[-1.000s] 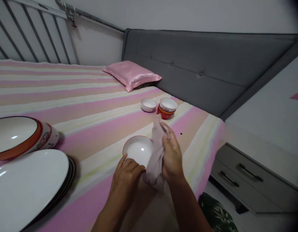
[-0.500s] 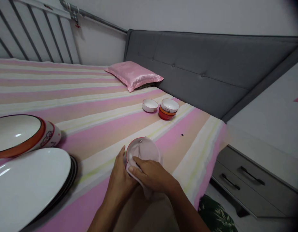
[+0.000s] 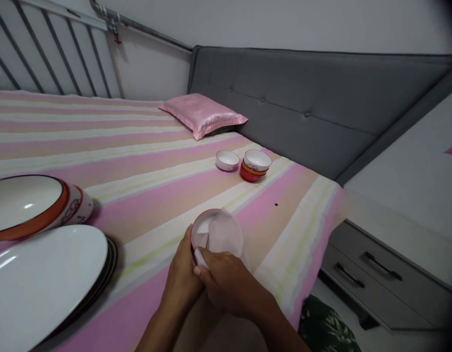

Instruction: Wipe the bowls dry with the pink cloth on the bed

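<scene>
A small white bowl with a red rim (image 3: 201, 226) sits on the striped bedsheet (image 3: 138, 166) near the front. My left hand (image 3: 182, 278) is wrapped round its near left side. My right hand (image 3: 226, 283) is closed on a pale cloth (image 3: 224, 233) and presses it into the bowl, covering most of the inside.
A stack of white plates (image 3: 42, 278) and a large red-rimmed bowl (image 3: 28, 205) lie at the left. Two small bowls, one single (image 3: 227, 160) and one stacked (image 3: 256, 165), stand farther back by a pink pillow (image 3: 202, 113). A grey headboard (image 3: 314, 102) and a drawer unit (image 3: 372, 274) are on the right.
My right hand brought the hanging cloth down into the bowl and has drawn back toward me along the near rim. My left hand stayed on the bowl.
</scene>
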`<move>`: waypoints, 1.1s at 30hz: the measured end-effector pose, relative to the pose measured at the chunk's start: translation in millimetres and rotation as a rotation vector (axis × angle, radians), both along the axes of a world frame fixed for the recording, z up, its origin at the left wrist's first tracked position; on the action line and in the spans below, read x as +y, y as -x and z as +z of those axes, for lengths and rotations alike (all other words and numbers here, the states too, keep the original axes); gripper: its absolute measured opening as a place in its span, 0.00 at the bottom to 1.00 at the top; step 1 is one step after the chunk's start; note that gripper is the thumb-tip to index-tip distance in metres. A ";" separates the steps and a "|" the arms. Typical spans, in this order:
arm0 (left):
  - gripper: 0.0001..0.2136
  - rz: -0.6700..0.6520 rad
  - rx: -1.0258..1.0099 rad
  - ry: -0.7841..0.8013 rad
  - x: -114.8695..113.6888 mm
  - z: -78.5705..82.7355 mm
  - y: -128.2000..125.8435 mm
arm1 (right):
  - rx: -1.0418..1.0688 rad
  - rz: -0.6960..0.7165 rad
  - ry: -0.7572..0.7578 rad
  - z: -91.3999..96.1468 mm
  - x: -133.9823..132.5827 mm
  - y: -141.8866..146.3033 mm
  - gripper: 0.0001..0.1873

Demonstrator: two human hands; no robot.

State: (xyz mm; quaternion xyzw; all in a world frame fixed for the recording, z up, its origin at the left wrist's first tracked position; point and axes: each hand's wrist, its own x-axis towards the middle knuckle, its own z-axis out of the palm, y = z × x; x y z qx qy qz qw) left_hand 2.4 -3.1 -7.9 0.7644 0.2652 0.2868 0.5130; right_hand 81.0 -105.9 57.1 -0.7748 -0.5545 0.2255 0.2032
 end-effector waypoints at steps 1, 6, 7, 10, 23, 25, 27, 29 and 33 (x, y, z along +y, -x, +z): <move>0.33 -0.018 0.032 0.005 -0.4 2.8 -0.3 | -0.046 0.004 0.012 -0.7 -1.3 -0.8 0.19; 0.38 -0.033 0.070 -0.014 -0.7 2.9 -2.8 | -0.197 -0.027 0.028 -9.4 -9.8 -8.5 0.17; 0.39 -0.027 0.072 -0.019 -0.5 1.7 -3.1 | -0.210 -0.037 0.027 -10.9 -11.4 -10.3 0.17; 0.42 -0.011 0.095 -0.023 -0.4 0.6 -3.1 | -0.231 -0.049 0.033 -11.6 -15.9 -14.6 0.16; 0.43 -0.120 -0.176 0.536 -2.9 -8.4 -11.7 | -0.280 -0.021 0.078 -25.1 -19.9 -30.5 0.20; 0.44 -0.142 -0.185 0.559 -3.5 -7.0 -11.5 | -0.286 -0.031 0.063 -31.2 -18.1 -31.4 0.19; 0.45 -0.165 -0.183 0.575 -3.9 -4.8 -10.7 | -0.284 -0.024 0.042 -34.2 -17.9 -31.5 0.18; 0.47 -0.160 -0.179 0.584 -3.7 -4.3 -9.9 | -0.266 -0.017 0.016 -34.9 -18.8 -30.9 0.18; 0.50 -0.103 -0.130 0.602 -1.8 -12.1 -10.1 | -0.213 -0.072 -0.052 -35.4 -19.2 -26.7 0.18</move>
